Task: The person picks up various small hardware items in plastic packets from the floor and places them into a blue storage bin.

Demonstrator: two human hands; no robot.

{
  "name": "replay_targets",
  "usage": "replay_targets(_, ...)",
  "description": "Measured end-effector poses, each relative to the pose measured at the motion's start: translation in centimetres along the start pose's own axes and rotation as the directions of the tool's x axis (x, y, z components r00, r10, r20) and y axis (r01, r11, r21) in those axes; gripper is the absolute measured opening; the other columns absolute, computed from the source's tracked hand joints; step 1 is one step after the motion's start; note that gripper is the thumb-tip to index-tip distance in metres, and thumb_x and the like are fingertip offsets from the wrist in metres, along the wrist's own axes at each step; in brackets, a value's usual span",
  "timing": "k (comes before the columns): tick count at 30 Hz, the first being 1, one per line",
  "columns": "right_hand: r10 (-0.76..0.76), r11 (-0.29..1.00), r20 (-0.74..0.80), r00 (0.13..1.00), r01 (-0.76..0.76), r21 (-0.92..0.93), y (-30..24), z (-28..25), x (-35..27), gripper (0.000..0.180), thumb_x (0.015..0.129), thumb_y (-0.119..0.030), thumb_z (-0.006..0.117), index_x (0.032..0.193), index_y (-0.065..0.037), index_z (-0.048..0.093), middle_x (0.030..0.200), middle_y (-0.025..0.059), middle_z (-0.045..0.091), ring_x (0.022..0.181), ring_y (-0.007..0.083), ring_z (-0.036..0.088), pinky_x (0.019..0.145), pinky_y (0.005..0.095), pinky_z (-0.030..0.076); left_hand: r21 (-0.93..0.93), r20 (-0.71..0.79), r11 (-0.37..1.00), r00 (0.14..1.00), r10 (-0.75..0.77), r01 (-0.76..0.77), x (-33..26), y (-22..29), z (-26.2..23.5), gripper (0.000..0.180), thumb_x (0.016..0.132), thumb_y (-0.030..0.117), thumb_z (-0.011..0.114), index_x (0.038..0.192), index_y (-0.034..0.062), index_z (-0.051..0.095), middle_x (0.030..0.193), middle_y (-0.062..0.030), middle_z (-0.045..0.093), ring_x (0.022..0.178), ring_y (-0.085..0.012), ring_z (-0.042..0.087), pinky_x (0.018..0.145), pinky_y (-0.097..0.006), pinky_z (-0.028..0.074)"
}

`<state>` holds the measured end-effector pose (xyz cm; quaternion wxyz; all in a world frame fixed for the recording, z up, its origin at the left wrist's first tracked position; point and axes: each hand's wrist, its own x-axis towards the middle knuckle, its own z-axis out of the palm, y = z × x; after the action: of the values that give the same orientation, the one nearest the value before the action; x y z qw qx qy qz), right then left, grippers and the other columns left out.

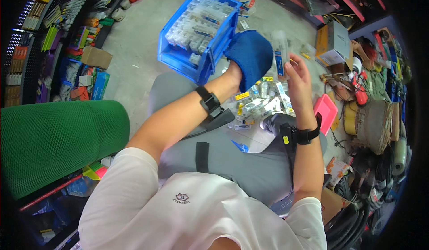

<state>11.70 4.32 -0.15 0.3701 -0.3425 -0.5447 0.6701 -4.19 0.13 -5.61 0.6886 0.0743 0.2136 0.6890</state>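
Two hands up over lap, seated on floor. Largest first: blue bin (pixel 196 31) tilted open toward me, packed with small clear packets, within reach of left hand (pixel 250 55). I see that hand in blue mitt at bin's near corner; fingers hidden by cloth, cannot tell if they hold anything. Loose packet pile (pixel 261 102) on floor between knees, just below hands. Right hand (pixel 298 78) fingers closed around slim clear packet (pixel 280 55), raised probably for inspection; long axis near upright, top pointing away from me.
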Motion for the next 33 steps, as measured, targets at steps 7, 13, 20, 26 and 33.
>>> replay_targets(7,0.080,0.966,0.060,0.995,-0.092,0.243,-0.4,0.1,0.3,0.036,0.093,-0.026,0.038,0.118,0.000,0.041,0.097,0.0144,0.058,0.075,0.0164,0.058,0.065,0.0264,0.047,0.865,0.362,0.266,0.896,0.257,-0.426,0.6,0.3,2.3,0.018,0.089,0.017,0.035,0.090,0.0091,0.051,0.083,-0.0054,0.053,0.078,-0.0164,0.054,0.070,-0.028,0.043)
replay_targets(13,0.000,0.986,0.083,0.997,0.014,-0.163,1.2,2.0,-0.6,0.034,0.086,-0.015,0.056,0.114,0.002,0.049,0.091,0.0049,0.059,0.074,0.0078,0.055,0.066,0.0217,0.046,0.179,-0.106,0.974,0.987,-0.124,0.141,-1.6,-0.2,3.4,0.047,0.088,0.044,0.033,0.099,0.0035,0.056,0.096,-0.0141,0.059,0.087,-0.0244,0.058,0.078,-0.035,0.047)
replay_targets(20,0.161,0.971,0.238,0.958,-0.110,-0.214,0.4,3.5,-1.9,0.033,0.083,-0.012,0.059,0.114,-0.002,0.051,0.089,0.0048,0.059,0.076,0.0084,0.056,0.065,0.0214,0.045,0.187,-0.351,0.982,0.936,0.030,0.039,-1.2,2.2,2.0,0.042,0.087,0.044,0.036,0.088,0.0073,0.056,0.079,-0.0121,0.058,0.068,-0.0246,0.059,0.061,-0.037,0.051)
replay_targets(26,0.188,0.982,0.041,0.981,-0.188,0.021,1.1,3.5,-1.7,0.026,0.082,-0.014,0.063,0.086,-0.009,0.038,0.081,0.0078,0.061,0.067,0.0101,0.058,0.059,0.0232,0.045,0.155,-0.338,0.983,0.930,0.145,-0.097,-1.3,0.7,3.3,0.030,0.086,0.042,0.043,0.083,0.0138,0.053,0.070,-0.0041,0.055,0.061,-0.0161,0.055,0.054,-0.031,0.048)
replay_targets(33,0.116,0.993,0.112,0.987,-0.114,-0.023,0.9,4.9,-2.7,0.027,0.080,-0.011,0.063,0.097,-0.001,0.044,0.086,0.0080,0.056,0.075,0.0115,0.058,0.067,0.0238,0.048,0.219,-0.212,0.959,0.951,0.225,-0.178,-0.3,2.6,1.3,0.036,0.088,0.044,0.038,0.092,0.0110,0.053,0.082,-0.0077,0.057,0.072,-0.0212,0.058,0.068,-0.038,0.051)
